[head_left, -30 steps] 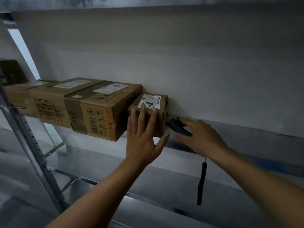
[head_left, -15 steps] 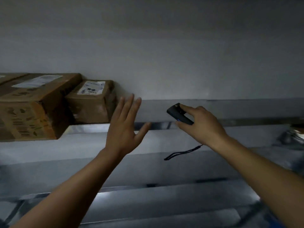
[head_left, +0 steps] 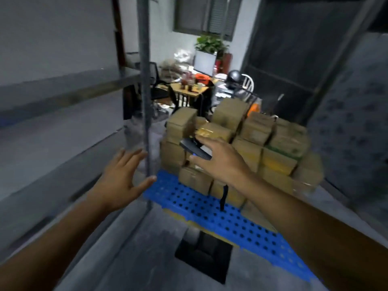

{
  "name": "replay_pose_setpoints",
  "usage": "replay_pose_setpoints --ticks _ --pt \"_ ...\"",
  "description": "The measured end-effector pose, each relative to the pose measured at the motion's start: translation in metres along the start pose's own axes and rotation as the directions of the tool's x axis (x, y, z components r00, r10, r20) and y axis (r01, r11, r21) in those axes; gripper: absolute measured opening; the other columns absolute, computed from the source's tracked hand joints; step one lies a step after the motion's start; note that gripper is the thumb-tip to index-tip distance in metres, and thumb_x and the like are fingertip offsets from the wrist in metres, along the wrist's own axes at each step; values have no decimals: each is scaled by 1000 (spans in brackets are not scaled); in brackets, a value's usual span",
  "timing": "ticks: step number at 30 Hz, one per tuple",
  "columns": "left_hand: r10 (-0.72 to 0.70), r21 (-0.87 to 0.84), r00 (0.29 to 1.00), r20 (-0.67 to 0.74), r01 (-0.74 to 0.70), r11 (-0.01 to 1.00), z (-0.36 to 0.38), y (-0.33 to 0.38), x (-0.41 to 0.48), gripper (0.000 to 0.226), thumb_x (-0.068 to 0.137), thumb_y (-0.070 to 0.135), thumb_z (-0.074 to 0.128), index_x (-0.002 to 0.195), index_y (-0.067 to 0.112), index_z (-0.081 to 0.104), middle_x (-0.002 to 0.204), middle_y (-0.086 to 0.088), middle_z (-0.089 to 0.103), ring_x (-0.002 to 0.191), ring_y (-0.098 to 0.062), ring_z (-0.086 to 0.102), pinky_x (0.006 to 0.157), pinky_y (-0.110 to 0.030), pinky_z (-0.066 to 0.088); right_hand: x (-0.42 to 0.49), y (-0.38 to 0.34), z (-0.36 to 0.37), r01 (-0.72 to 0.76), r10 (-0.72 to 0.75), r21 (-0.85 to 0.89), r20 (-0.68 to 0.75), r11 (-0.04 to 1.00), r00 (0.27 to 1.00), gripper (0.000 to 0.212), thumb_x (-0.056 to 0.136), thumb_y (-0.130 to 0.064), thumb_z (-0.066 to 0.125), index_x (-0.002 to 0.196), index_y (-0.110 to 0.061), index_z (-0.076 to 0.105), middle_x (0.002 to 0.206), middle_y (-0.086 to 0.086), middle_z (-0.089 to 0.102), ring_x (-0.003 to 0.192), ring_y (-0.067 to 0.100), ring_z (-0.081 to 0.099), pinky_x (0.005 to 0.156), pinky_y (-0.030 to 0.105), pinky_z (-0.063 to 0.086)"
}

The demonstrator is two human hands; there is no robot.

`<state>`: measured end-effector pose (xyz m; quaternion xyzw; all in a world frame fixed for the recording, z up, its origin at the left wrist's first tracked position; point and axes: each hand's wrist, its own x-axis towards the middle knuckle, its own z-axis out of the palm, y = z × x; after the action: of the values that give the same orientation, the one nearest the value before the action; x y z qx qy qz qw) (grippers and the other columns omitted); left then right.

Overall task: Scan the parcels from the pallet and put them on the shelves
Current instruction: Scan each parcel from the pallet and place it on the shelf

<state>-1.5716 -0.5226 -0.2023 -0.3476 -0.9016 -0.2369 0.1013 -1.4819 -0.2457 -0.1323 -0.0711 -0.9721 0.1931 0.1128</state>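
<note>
A stack of several brown cardboard parcels stands on a blue perforated pallet ahead of me. My right hand is held out in front of the stack and grips a small black scanner; its black wrist strap dangles below. My left hand is open with spread fingers, holding nothing, just left of a grey shelf upright. The view is motion-blurred.
Grey metal shelves run along the left. A dark square opening lies in the floor before the pallet. Behind the parcels are a cluttered desk with a monitor, chairs and a plant. A dark wall stands at right.
The view has swung right, from the shelf with the placed boxes to the pallet. My left hand has left the small box; my right hand still holds the scanner.
</note>
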Motion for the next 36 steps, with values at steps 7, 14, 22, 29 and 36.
replay_pose_setpoints --ticks 7,14,22,29,36 --pt "231 -179 941 246 -190 965 125 127 133 96 80 86 44 156 28 35 165 2 31 155 -26 22 120 -53 33 -27 205 -47 -329 330 -51 25 943 944 71 87 -65 60 150 -45 35 143 -3 51 121 22 54 92 40 51" --pt "324 22 820 472 -378 925 262 205 221 118 76 81 65 162 42 -5 171 15 -17 155 -21 -26 126 -49 -12 -33 324 -27 -442 447 -67 140 895 883 66 91 -55 63 150 -38 40 141 2 52 120 23 56 93 43 52" --pt "312 273 761 569 -533 801 315 216 247 92 97 47 63 158 47 -6 169 -4 -26 153 -51 -16 120 -73 3 -34 372 16 -528 517 -14 226 849 826 68 91 -53 62 152 -38 37 143 6 45 124 29 52 96 46 50" --pt "468 238 759 452 -608 757 292 214 223 63 98 45 63 147 34 24 172 -11 -12 155 -51 3 122 -66 18 -47 360 20 -578 566 53 150 814 811 65 90 -50 63 149 -40 39 129 7 51 115 28 57 93 44 51" --pt "214 -847 971 109 -22 532 291 217 198 73 77 42 88 139 37 49 161 11 33 149 -10 37 112 -34 49 -70 360 -13 -627 628 85 30 774 778 70 89 -58 61 152 -41 34 128 6 50 112 25 54 88 36 48"
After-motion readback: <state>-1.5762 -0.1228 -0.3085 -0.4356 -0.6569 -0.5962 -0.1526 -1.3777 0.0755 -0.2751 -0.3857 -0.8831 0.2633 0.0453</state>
